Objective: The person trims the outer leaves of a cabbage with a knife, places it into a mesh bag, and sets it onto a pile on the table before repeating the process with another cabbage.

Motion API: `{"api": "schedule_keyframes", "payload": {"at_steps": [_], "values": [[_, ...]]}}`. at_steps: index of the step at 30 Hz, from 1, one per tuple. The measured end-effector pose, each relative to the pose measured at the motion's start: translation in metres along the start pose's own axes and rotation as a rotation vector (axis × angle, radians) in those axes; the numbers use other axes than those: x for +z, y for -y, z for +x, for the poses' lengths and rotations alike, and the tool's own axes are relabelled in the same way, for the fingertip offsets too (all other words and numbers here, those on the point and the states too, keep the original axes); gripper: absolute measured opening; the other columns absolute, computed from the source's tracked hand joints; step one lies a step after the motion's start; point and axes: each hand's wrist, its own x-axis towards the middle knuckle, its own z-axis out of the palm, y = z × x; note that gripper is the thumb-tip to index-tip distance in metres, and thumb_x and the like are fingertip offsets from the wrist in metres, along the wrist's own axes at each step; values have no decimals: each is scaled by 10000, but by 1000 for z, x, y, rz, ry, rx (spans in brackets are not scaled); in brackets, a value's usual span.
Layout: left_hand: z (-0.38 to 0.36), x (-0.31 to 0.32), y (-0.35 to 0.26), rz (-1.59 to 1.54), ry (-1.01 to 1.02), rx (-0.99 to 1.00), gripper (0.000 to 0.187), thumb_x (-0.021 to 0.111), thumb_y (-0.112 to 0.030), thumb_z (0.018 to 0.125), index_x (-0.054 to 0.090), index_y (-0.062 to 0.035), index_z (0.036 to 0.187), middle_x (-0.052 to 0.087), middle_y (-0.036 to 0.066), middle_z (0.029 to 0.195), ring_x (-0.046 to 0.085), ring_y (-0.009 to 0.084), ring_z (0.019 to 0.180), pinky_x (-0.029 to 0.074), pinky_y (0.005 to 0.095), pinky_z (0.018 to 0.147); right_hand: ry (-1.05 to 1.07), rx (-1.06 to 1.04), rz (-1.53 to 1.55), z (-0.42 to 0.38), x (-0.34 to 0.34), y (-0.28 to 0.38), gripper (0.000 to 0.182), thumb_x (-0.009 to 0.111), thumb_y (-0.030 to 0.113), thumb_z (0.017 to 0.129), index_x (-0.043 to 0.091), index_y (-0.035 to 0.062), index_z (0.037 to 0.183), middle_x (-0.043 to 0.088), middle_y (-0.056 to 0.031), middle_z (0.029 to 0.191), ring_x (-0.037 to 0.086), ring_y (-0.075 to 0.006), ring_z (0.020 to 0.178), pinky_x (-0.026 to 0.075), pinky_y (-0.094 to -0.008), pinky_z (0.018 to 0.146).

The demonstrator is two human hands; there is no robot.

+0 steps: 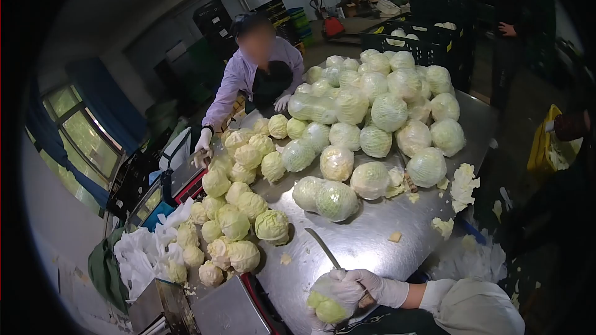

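My right hand (pixel 371 288), in a white glove, is closed round a knife (pixel 323 249) with a curved blade pointing up and away from me; the end of its brown handle shows below my fingers. Those fingers also lie against a pale green cabbage (pixel 328 308) near the front edge of the metal table (pixel 366 239). Under the cabbage's near side, part of my gloved left hand (pixel 319 322) shows, holding it from below; most of its fingers are hidden. A wrapped pair of cabbages (pixel 325 198) lies beyond the blade.
Netted, wrapped cabbages (pixel 389 111) pile up at the back right, bare ones (pixel 234 222) at the left. A flat scale (pixel 230 311) stands front left. Across the table, a co-worker in a lilac jacket (pixel 231 82) reaches left. Loose leaves (pixel 464 187) lie at the right edge; black crates (pixel 406 49) stand behind.
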Motion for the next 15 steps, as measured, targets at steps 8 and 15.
{"api": "schedule_keyframes", "payload": {"at_steps": [8, 15], "values": [[9, 26, -12, -128, 71, -5, 902, 905, -392, 690, 470, -60, 1407, 576, 113, 1356, 577, 304, 1237, 469, 480, 1093, 128, -181, -47, -44, -106, 45, 102, 531, 60, 895, 462, 129, 866, 500, -22, 680, 531, -161, 567, 499, -311, 594], [17, 22, -7, -71, 31, -31, 921, 924, -356, 668, 465, -44, 1403, 578, 123, 1342, 574, 294, 1238, 468, 471, 1089, -198, -323, -204, -73, -149, 82, 95, 539, 66, 901, 499, 131, 845, 499, -10, 603, 475, -128, 460, 397, -281, 423]]}}
